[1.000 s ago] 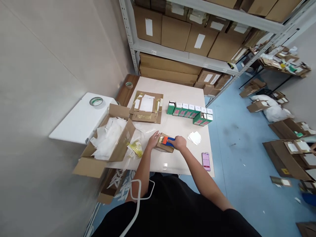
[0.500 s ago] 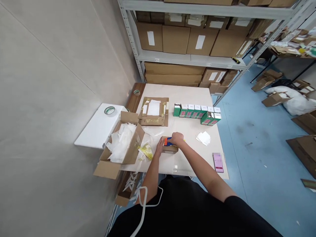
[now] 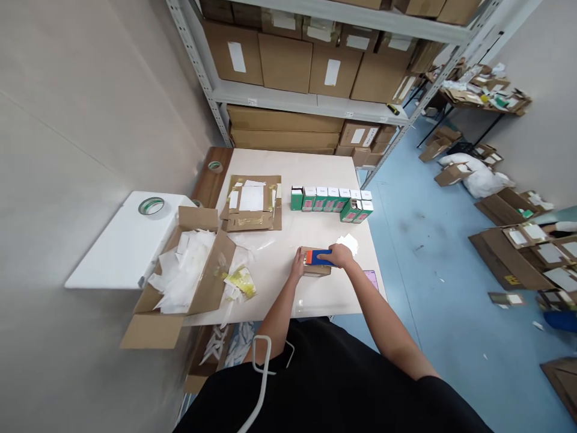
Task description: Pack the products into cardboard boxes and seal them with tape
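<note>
On the table's near side sits a small cardboard box (image 3: 317, 272). My left hand (image 3: 297, 264) holds its left side, fingers against the wall. Lying across the box's top is a blue tape dispenser (image 3: 321, 257) with an orange front end, gripped by my right hand (image 3: 340, 255) from the right. The dispenser hides much of the box's top. Just beyond my right hand are white cards (image 3: 348, 243), partly covered by it. A phone with a pink screen (image 3: 371, 278) lies to the right, partly behind my forearm.
Green-and-white boxes (image 3: 333, 198) stand in a row farther back. Flattened cardboard (image 3: 255, 222) lies at the back left. An open carton (image 3: 211, 270) of white packets and a crumpled yellow-and-white wrapper (image 3: 241, 281) are on the left. Tape (image 3: 152, 206) rests on a white board. Shelving (image 3: 311, 102) rises behind.
The view has swung right. Both hands have shifted right over the table with the box, closer to the white cards. More of the dispenser's blue body shows now.
</note>
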